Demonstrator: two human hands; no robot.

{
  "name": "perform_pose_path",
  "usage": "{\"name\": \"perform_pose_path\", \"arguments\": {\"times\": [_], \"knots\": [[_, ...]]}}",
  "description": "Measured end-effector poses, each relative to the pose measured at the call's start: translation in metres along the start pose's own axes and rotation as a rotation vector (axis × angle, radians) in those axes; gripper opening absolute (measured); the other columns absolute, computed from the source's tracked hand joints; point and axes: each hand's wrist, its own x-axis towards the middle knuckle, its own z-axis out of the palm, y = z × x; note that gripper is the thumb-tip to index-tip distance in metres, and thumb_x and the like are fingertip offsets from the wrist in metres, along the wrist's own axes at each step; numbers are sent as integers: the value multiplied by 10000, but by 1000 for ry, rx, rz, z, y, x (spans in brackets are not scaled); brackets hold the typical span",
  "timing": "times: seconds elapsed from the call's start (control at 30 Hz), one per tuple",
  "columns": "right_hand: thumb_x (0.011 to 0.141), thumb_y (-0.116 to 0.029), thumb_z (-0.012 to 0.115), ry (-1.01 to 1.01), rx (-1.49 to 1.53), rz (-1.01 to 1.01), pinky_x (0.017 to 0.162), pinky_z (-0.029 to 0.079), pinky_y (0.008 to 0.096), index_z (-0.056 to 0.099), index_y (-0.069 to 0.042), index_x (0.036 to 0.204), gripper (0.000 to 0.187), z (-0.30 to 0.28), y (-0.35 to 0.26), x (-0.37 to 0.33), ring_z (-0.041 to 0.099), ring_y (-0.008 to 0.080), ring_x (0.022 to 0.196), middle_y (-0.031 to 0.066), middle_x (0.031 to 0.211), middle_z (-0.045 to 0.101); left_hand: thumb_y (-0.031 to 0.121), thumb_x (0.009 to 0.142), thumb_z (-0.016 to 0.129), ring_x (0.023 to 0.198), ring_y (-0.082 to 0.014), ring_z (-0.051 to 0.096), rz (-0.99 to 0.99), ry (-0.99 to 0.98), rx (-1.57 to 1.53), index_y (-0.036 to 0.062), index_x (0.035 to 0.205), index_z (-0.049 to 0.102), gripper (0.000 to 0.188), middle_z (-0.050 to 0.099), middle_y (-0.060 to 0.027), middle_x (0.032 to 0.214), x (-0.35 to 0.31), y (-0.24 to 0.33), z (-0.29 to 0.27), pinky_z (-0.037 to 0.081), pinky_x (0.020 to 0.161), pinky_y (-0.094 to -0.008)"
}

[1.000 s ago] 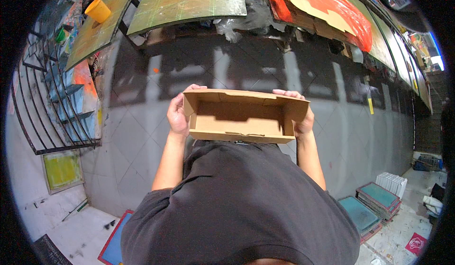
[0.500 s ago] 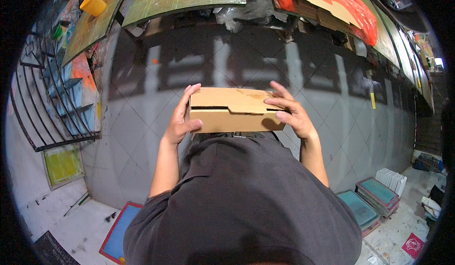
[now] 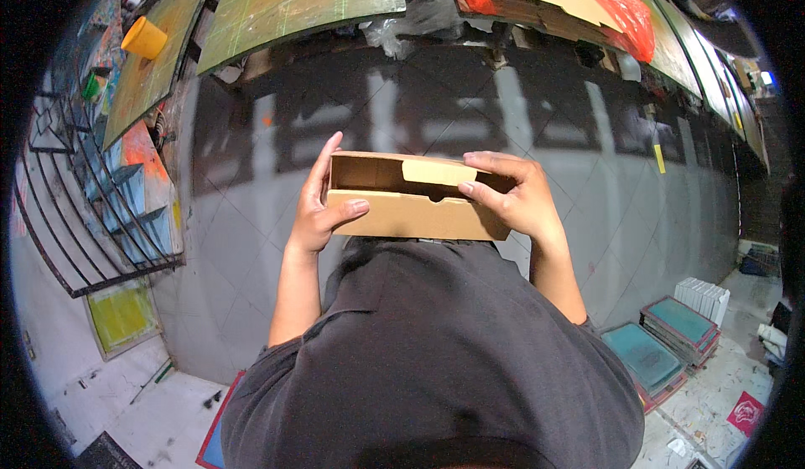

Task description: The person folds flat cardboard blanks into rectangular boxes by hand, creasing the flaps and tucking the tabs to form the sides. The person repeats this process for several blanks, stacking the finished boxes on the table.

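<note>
In front of my waist I hold a long brown cardboard box (image 3: 402,217). Its lid (image 3: 436,173) is partly raised, with a tab at the middle of its edge, and a dark gap shows along the front. My left hand (image 3: 321,209) grips the box's left end, thumb on the front wall and fingers along the side. The thumb and fingers of my right hand (image 3: 520,192) pinch the lid's edge near its right end. A small notch is visible in the front wall below the tab. What the box contains, if anything, is hidden in shadow.
Stained work boards (image 3: 302,7) run across the far side, one bearing a yellow cup (image 3: 144,39). Red plastic sheeting (image 3: 604,16) covers cardboard at the far right. A black metal rack (image 3: 59,217) stands left. Framed screens (image 3: 646,356) are stacked on the floor at right.
The box lid has lifted from nearly closed to partly open, showing the dark interior. My right hand has shifted onto the lid's edge, while my left still grips the left end.
</note>
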Motion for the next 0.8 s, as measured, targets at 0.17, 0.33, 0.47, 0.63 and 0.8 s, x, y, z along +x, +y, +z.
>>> {"name": "perform_pose_path", "arguments": {"times": [0.17,0.33,0.47,0.63,0.8], "knots": [[673,-233,742,9,8,20,792,480,301,672,-29,907,318,-2,2,-8,631,232,886,140,936,654,109,606,722,1102,-198,462,-20,-34,41,27,1337,333,832,488,-102,1174,11,3,4,307,975,-302],[688,-277,723,61,-53,35,755,492,299,680,-39,866,301,4,8,-10,641,228,840,128,897,660,108,609,714,1082,-188,479,-88,-58,5,25,1305,385,775,516,-87,1142,19,1,4,320,961,-296],[711,-348,691,91,-66,133,704,500,316,694,-83,834,293,4,2,-5,648,239,785,105,863,665,103,609,717,1077,-189,483,-99,-81,4,26,1302,388,771,518,-87,1135,23,0,4,326,958,-295],[720,-253,704,71,-254,-7,658,493,281,687,-69,853,228,12,-13,5,649,210,741,98,851,666,105,611,725,1080,-184,477,-100,-96,13,28,1302,387,774,517,-88,1130,29,3,15,327,958,-294],[720,-290,702,87,-226,-30,621,486,281,688,-76,843,248,19,-17,14,645,208,703,86,837,667,108,617,722,1075,-180,477,-72,-77,67,28,1314,372,783,516,-85,1126,31,-2,13,330,954,-293]]}}
